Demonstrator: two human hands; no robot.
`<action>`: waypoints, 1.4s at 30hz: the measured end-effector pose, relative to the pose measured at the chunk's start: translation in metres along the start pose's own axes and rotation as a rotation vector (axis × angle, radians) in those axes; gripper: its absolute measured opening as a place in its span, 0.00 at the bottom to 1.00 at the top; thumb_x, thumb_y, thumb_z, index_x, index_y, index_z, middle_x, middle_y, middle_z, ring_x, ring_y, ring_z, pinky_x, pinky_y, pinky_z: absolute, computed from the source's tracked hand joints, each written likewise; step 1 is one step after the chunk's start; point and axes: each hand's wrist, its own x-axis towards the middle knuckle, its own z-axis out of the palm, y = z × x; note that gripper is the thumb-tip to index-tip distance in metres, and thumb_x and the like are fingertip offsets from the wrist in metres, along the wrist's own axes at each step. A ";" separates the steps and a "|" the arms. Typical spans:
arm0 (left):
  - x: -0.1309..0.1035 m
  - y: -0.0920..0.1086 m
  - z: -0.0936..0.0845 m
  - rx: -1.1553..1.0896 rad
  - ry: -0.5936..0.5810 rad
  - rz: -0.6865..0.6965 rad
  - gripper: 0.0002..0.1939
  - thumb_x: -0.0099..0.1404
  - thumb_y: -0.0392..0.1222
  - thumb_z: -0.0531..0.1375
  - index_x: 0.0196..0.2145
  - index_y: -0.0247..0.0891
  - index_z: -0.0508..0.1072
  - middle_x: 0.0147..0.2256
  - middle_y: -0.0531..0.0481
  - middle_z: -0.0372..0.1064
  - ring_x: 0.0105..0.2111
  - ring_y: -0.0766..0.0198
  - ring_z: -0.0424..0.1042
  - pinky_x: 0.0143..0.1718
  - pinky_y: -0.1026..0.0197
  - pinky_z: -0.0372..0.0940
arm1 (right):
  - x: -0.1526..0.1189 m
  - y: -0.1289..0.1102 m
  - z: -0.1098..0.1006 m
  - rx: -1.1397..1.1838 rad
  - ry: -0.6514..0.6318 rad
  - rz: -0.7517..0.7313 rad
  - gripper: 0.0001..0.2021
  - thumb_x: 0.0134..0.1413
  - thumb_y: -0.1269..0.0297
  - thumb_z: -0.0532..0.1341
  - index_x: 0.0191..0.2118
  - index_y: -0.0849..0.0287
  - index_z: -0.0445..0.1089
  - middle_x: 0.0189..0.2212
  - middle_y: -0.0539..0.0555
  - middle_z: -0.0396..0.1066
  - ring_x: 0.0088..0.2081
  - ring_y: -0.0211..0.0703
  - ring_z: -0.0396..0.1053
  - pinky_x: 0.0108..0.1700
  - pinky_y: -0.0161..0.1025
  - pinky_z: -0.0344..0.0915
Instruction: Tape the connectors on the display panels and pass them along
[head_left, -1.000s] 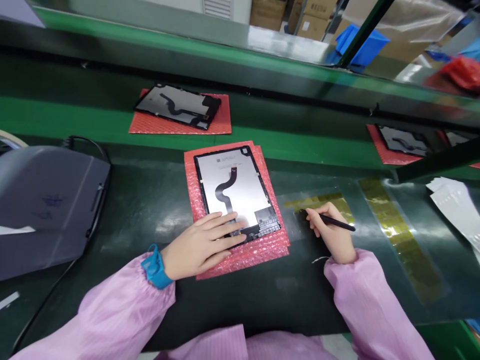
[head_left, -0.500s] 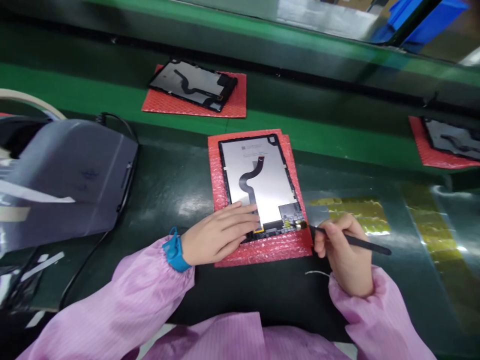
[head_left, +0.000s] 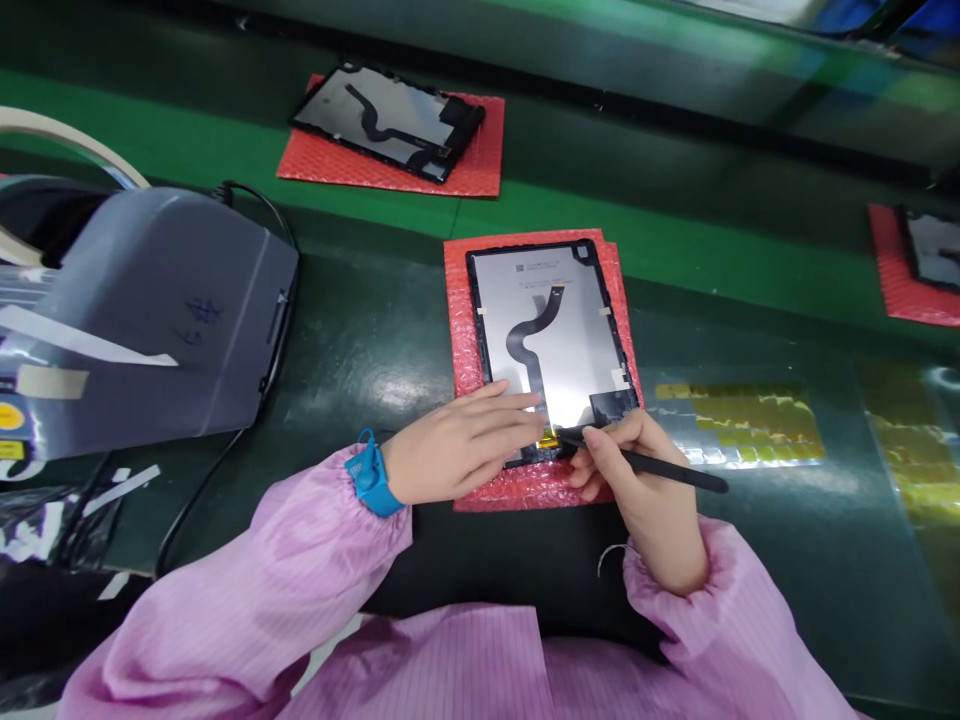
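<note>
A tablet screen panel (head_left: 577, 350) with a silver back and a black frame lies on a red bubble-wrap sheet (head_left: 466, 340). A dark curved ribbon cable (head_left: 520, 343) runs down the panel to a yellow piece (head_left: 548, 439) near its lower edge. My left hand (head_left: 469, 440) rests flat across the lower left of the panel, fingers stretched out over the cable. Pinched in my right hand (head_left: 652, 490) are black tweezers (head_left: 675, 472), their tip at the yellow piece. The right fingers partly cover the panel's lower right corner.
Another panel (head_left: 405, 115) lies on red wrap (head_left: 315, 160) at the back, and a third (head_left: 937, 245) at the far right. A grey tape machine (head_left: 165, 320) with a cable stands at the left. Yellow tape pieces (head_left: 757, 425) lie on the right of the table.
My right hand and the tweezers have moved left, from the panel's lower right corner to the yellow piece beside my left fingertips. The camera view has shifted a little.
</note>
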 end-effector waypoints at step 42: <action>0.008 0.029 0.012 0.125 0.030 -0.125 0.18 0.77 0.38 0.54 0.60 0.37 0.74 0.56 0.39 0.76 0.65 0.48 0.67 0.70 0.41 0.59 | -0.011 0.001 -0.009 -0.013 0.125 -0.191 0.12 0.64 0.55 0.69 0.37 0.55 0.69 0.24 0.47 0.77 0.18 0.36 0.72 0.18 0.29 0.67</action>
